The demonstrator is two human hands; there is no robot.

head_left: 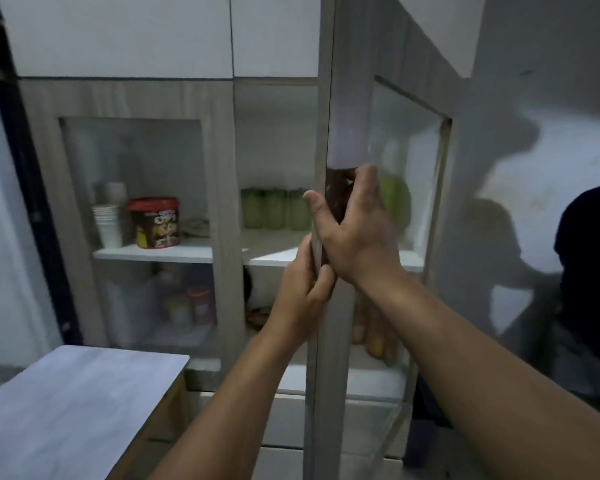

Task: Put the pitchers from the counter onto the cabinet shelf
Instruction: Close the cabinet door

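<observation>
1. Far left, the counter point(77, 393) shows only a bare grey top from this angle. No pitchers anywhere in view, so I honestly can't tell where they are; presumably somewhere out of frame. Nothing's been shelved as far as I can see.
2. Behind the closed glass door, the cabinet shelf point(174, 252) already has a stack of paper cups point(107, 220) and a red-lidded snack tub point(155, 221). Further right sit some green jars point(274, 209). So free room is tight, and a pitcher shoved in carelessly could knock those over.
3. The left hand point(302, 289) is curled around the edge of the open cabinet door point(329, 133), fingers wrapped on the frame, holding nothing else.
4. The right hand point(354, 230) is clamped on the same edge just above, thumb sticking out to the left, fingers round the far side. Both hands on one thin door edge means fingers could get pinched if it swings shut.
5. The door's glass panel is right there too. Yank it hard and it could bang the wall at right.
</observation>
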